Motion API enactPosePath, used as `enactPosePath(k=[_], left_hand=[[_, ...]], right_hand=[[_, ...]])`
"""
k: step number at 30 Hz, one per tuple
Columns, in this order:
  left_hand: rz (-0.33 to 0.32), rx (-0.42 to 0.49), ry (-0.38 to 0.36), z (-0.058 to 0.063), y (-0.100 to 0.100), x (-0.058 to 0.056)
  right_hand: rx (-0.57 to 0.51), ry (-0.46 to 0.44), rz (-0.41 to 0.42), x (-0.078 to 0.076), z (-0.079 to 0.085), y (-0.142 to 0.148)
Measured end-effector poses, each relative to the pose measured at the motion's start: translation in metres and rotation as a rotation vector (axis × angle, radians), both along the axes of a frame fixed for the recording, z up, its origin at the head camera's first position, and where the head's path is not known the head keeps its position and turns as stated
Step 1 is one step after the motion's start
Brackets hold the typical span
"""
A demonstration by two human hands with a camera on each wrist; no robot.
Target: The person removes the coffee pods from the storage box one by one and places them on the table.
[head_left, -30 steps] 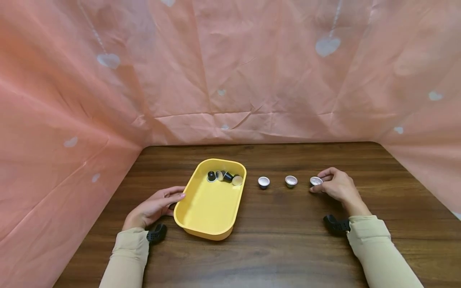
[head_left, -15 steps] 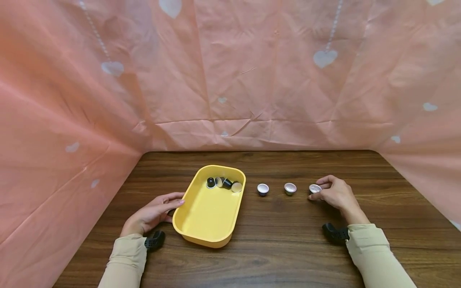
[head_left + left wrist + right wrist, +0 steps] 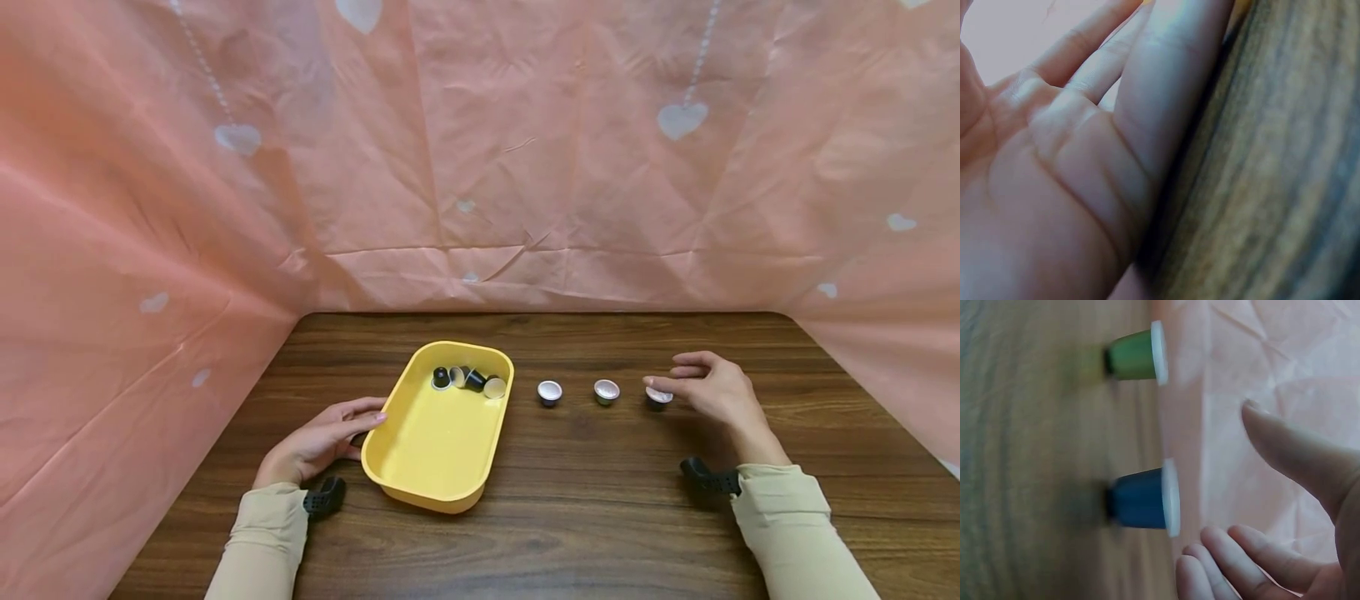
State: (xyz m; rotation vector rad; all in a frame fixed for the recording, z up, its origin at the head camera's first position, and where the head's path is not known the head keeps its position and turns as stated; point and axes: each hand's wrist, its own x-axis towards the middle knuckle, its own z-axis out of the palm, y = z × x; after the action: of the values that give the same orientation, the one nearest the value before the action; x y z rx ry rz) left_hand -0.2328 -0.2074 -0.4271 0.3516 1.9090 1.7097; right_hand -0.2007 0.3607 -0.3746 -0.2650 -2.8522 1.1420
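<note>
My left hand [image 3: 318, 437] holds the left side of a yellow tray [image 3: 431, 450], its thumb tip over the rim and fingers along the outer wall. In the left wrist view the palm and long fingers show beside the wood. My right hand [image 3: 723, 396] hovers over the rightmost coffee capsule [image 3: 659, 398], thumb and fingers spread apart. The right wrist view shows this blue capsule [image 3: 1140, 499] standing lid up, apart from the fingertips. Beyond it stands a green capsule [image 3: 1134, 356], the middle one of the row. A dark capsule [image 3: 550, 393] stands nearest the tray.
Several capsules lie jumbled in the tray's far end, among them a black capsule [image 3: 441, 377] standing on its lid. Dark wood makes up the table [image 3: 585, 508]. Pink curtain [image 3: 525, 167] with white hearts hangs behind and along both sides.
My right hand has let go of the blue capsule and drawn slightly up and right, fingers spreading. The capsule stays at the row's right end. My left hand keeps its hold on the tray.
</note>
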Motion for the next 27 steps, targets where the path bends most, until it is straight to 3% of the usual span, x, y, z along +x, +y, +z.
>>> enactPosePath(k=[4,8,15,17,20,27], left_hand=[[0.0,-0.001,0.006,0.002,0.001,-0.001],[0.0,0.003,0.004,0.001,0.001,-0.001],[0.011,-0.001,-0.006,0.0,0.001,0.0],[0.011,-0.003,-0.001,-0.001,0.001,0.0],[0.01,-0.004,0.0,-0.001,0.001,0.0],[0.008,-0.015,0.004,0.0,0.001,0.0]], right_hand=[[-0.115,0.066,-0.014,0.003,0.012,-0.002],[-0.292,0.057,0.006,0.005,0.022,-0.006],[-0.751,0.116,0.151,0.008,0.028,-0.008],[-0.826,0.139,0.182,0.008,0.028,-0.008],[-0.833,0.128,0.188,0.008,0.027,-0.01],[-0.672,0.074,0.15,0.006,0.031,-0.024]])
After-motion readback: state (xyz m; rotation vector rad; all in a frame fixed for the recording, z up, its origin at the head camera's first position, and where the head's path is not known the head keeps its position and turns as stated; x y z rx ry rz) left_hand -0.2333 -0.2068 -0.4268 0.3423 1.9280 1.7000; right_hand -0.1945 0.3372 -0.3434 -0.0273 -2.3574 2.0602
